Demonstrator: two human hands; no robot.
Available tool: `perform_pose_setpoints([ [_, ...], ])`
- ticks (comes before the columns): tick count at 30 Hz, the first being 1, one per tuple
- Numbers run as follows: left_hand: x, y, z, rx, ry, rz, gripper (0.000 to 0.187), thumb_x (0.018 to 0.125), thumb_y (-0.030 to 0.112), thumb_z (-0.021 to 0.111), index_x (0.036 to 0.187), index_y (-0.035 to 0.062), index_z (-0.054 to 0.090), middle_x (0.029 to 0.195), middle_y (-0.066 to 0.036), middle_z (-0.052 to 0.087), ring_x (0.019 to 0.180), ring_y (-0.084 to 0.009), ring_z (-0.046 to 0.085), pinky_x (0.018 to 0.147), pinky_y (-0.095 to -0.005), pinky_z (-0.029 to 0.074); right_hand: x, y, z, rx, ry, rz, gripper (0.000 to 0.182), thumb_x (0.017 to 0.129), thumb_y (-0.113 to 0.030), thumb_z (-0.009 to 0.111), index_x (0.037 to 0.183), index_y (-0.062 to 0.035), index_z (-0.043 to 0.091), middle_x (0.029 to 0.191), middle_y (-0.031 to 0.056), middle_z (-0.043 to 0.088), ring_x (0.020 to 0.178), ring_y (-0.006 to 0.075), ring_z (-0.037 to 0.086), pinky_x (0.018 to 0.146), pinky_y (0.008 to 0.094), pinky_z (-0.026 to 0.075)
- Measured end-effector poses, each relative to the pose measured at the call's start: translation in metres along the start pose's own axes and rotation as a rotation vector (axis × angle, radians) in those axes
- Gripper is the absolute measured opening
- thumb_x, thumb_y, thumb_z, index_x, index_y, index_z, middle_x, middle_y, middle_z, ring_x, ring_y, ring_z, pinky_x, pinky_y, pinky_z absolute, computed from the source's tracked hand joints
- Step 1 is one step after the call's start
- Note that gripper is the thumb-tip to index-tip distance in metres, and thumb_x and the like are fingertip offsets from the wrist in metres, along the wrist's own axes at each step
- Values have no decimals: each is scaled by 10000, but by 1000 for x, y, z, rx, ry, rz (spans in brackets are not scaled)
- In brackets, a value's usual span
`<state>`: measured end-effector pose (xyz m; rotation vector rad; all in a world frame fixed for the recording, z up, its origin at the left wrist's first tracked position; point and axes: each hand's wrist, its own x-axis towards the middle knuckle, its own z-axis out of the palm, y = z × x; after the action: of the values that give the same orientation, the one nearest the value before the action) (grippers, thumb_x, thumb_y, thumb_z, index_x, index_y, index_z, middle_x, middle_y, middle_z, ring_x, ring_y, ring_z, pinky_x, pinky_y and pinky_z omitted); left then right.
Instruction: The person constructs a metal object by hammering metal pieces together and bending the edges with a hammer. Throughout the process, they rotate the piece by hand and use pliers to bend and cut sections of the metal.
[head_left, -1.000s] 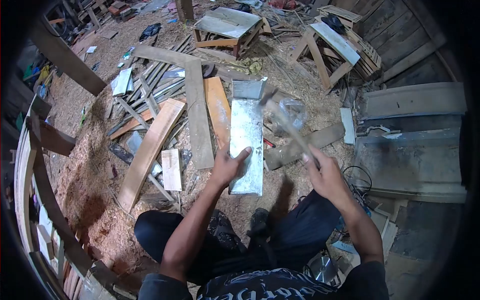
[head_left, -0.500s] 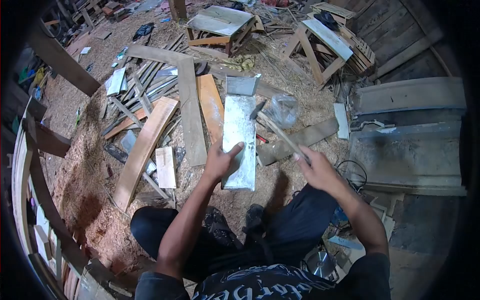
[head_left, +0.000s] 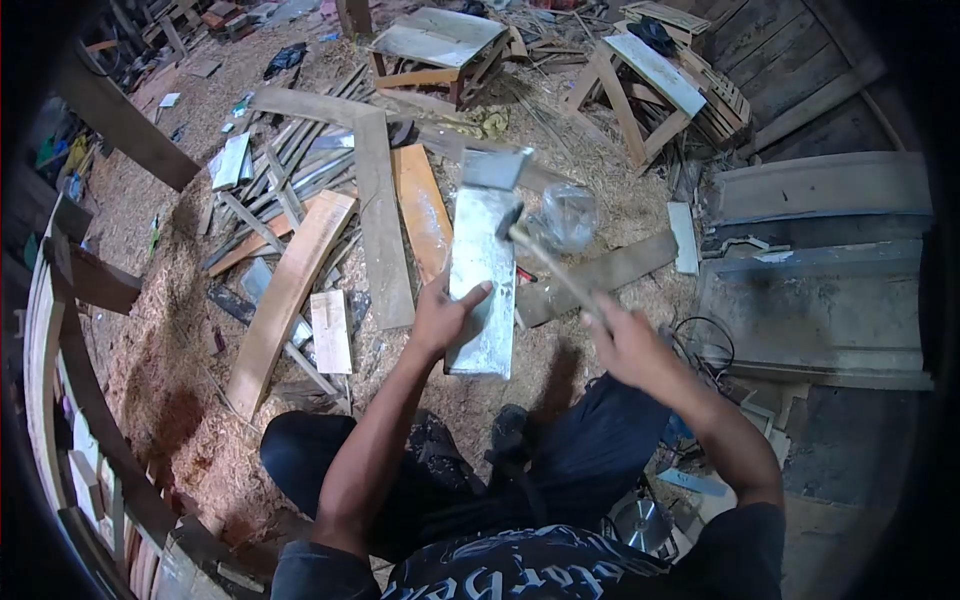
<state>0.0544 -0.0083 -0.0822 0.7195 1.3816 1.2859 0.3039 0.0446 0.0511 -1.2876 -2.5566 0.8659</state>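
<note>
A long silvery metal piece (head_left: pixel 482 250) with a flared, bent far end stands out in front of me. My left hand (head_left: pixel 446 318) grips its left edge near the lower half, thumb lying on top. My right hand (head_left: pixel 630 343) is closed round the wooden handle of a hammer (head_left: pixel 555 262). The dark hammer head is over the right side of the metal piece, near its upper part; whether it touches cannot be made out. An orange-brown board (head_left: pixel 422 205) lies just left of the metal piece.
Loose boards (head_left: pixel 292 290) and thin strips cover the sawdust floor at the left. A clear plastic bag (head_left: pixel 570 215) lies beyond the hammer. Low wooden stands (head_left: pixel 440 40) are at the back. A circular blade (head_left: pixel 641 524) is near my right leg.
The hammer head has moved slightly left and down, over the metal piece. The metal piece's far end has tilted a little to the right. My right hand has shifted slightly.
</note>
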Motion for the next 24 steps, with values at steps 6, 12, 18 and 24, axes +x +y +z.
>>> perform_pose_setpoints([
  [6, 0, -6, 1, 51, 6, 38, 401, 879, 163, 734, 1196, -40, 597, 1041, -106, 688, 893, -156, 636, 806, -308, 496, 2, -6, -6, 60, 187, 48, 409, 970, -187, 526, 1317, 26, 491, 680, 290, 606, 659, 420, 661, 597, 473, 494],
  [12, 0, 2, -2, 41, -13, -4, 417, 879, 158, 732, 1216, -36, 585, 1057, -105, 685, 893, -157, 636, 808, -306, 497, 2, -10, -7, 177, 166, 105, 426, 978, -215, 519, 1327, 25, 473, 706, 297, 616, 688, 462, 649, 629, 504, 500],
  [18, -1, 9, 0, 65, -13, 19, 409, 873, 168, 736, 1193, -48, 600, 1046, -110, 691, 894, -163, 641, 811, -302, 501, 3, 0, -2, 27, 37, 127, 329, 986, -203, 501, 1230, 17, 518, 717, 290, 611, 724, 455, 648, 639, 479, 499],
  [24, 5, 10, -2, 24, 6, -26, 364, 862, 188, 744, 1110, -60, 645, 987, -114, 703, 830, -154, 640, 767, -307, 505, -2, 19, 4, 27, 4, 63, 363, 958, -168, 530, 1271, 14, 503, 696, 301, 609, 691, 466, 640, 615, 511, 495],
])
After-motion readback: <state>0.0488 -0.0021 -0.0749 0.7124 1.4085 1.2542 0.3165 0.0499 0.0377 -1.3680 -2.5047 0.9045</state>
